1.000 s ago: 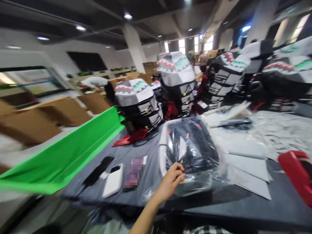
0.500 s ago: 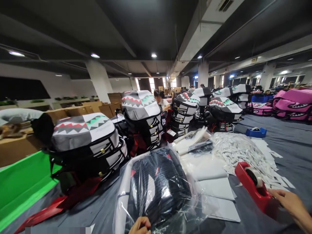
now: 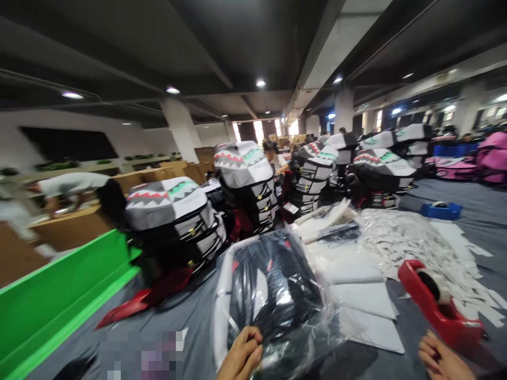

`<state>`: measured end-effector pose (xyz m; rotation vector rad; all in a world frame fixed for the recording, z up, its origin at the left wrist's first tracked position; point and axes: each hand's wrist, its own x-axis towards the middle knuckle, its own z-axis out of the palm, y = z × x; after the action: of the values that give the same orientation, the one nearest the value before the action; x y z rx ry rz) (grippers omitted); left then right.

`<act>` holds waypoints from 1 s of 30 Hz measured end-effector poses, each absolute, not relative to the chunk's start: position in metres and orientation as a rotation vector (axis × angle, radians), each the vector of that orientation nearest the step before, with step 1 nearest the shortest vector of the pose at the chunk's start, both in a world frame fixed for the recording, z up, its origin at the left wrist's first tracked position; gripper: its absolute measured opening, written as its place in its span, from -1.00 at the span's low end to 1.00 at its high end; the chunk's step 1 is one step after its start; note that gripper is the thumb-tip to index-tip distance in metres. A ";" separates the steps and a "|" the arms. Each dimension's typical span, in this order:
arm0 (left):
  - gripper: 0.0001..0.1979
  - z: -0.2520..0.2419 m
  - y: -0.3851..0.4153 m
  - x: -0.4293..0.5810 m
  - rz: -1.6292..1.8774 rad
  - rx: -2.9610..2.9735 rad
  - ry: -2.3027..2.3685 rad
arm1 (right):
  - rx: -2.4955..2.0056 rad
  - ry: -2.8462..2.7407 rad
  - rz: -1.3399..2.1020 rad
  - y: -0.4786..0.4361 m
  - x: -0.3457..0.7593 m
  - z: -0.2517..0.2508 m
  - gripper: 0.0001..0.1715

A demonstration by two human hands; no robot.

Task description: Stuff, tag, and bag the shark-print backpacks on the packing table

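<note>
A dark backpack (image 3: pixel 277 279) with white and red markings lies inside a clear plastic bag (image 3: pixel 322 316) in front of me. My left hand (image 3: pixel 242 352) is closed at the bag's near edge, fingers bent and pinching the plastic. To the right, my right hand (image 3: pixel 446 358) hovers just below a red tape dispenser (image 3: pixel 455 320), apart from it. Its fingers are curled together, and whatever they hold is too small to make out. A roll of tape (image 3: pixel 438 287) sits in the dispenser.
White sheets (image 3: pixel 370 330) and a heap of white paper slips (image 3: pixel 412 240) lie right of the bag. Stacked backpacks (image 3: pixel 166 206) line the table's far side. A blue dispenser (image 3: pixel 441 210) stands farther right, a green panel (image 3: pixel 59 301) at left. A person (image 3: pixel 277 158) is behind the stacks.
My right hand has left the red tape dispenser and moved toward me. The left hand stays at the bag's edge and shows more fully. The view has swung left.
</note>
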<state>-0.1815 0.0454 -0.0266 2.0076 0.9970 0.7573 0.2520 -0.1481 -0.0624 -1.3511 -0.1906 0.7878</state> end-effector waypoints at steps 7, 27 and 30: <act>-0.67 0.019 0.030 -0.171 0.632 2.023 1.028 | -1.333 -1.637 1.002 -0.069 0.148 0.033 -0.46; -0.63 0.004 0.028 -0.173 0.727 1.999 1.020 | -1.493 -2.644 -0.079 0.028 0.094 0.056 -0.62; -0.55 -0.012 0.034 -0.178 0.735 2.024 1.000 | -1.472 -2.690 0.032 0.027 0.077 0.039 -0.47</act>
<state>-0.1780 0.0340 -0.0124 2.0239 1.0005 0.7354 0.0775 0.0266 0.0388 -1.4718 -2.6901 0.0322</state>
